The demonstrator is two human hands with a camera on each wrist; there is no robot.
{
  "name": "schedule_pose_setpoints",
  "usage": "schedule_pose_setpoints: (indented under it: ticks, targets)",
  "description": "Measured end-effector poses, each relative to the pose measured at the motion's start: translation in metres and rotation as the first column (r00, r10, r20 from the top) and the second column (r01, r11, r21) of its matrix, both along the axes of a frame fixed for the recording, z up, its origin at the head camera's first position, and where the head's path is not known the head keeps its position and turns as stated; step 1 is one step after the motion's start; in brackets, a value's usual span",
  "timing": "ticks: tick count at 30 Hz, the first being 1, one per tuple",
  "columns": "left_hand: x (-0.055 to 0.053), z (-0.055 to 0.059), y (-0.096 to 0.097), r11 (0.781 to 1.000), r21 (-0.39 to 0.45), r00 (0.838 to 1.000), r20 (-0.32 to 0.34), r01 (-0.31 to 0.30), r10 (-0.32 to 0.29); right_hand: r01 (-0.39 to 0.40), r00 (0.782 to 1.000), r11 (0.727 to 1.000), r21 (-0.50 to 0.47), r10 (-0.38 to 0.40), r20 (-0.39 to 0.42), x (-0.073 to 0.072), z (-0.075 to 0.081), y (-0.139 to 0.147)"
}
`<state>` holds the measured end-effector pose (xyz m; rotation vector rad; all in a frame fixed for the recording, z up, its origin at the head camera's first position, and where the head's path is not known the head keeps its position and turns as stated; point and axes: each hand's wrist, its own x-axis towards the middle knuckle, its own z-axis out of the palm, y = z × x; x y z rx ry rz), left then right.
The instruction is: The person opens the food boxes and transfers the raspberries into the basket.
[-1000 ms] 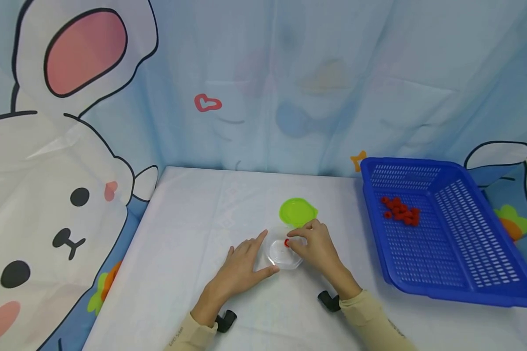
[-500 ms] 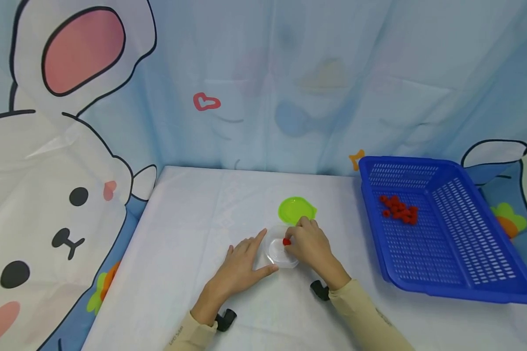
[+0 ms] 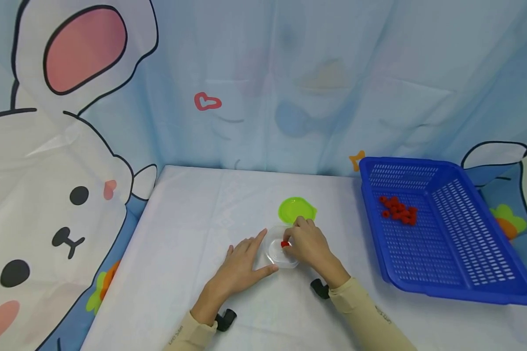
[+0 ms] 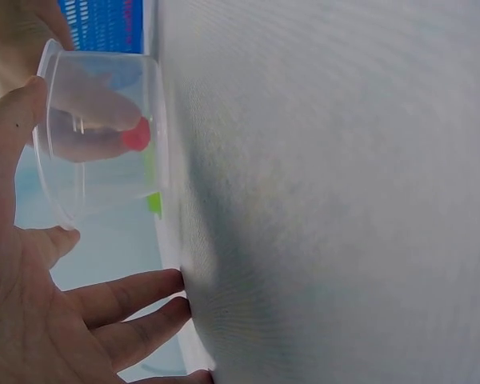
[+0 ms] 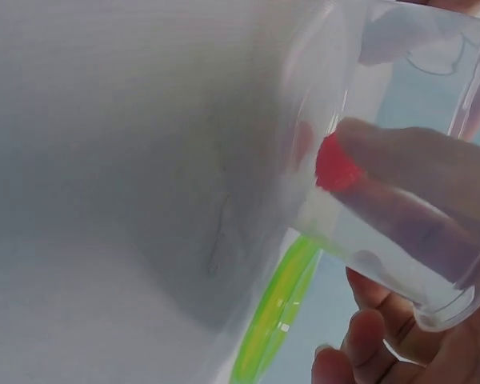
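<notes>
A clear plastic cup (image 3: 277, 256) stands upright on the white-covered table between both hands. My left hand (image 3: 239, 273) lies at its left side, index finger and thumb outstretched along the rim, the other fingertips down on the cloth. Reaching into the cup from above, my right hand (image 3: 312, 246) pinches a small red bead (image 5: 336, 164) between thumb and finger. In the left wrist view the bead (image 4: 136, 134) shows through the wall, close to the cup's bottom. A bright green round lid (image 3: 295, 208) with a small tab lies just behind the cup.
To the right stands a blue perforated plastic basket (image 3: 448, 287), with several red beads (image 3: 397, 210) in a loose cluster at its left side. A printed blue curtain (image 3: 254, 136) hangs behind the table. Black camera mounts (image 3: 226, 320) sit at both wrists.
My right hand has moved a little left and down into the cup, carrying the red bead. The left hand has stayed at the rim.
</notes>
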<state>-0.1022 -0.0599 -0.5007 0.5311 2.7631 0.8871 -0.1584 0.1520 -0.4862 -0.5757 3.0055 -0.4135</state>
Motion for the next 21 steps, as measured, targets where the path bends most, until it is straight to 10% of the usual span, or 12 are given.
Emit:
schedule_pose_setpoints:
  ticks: [6,21]
  targets:
    - [0.000,0.000,0.000,1.000,-0.010,1.000,0.000,0.004,-0.004,-0.001,0.997,0.982,-0.190,0.015,0.076,-0.002,-0.007,0.007]
    - [-0.001,0.000,-0.001,1.000,-0.014,1.000,0.003,0.013,-0.013,-0.045,0.993,0.823,-0.567,0.097,0.062,-0.004,-0.014,0.024]
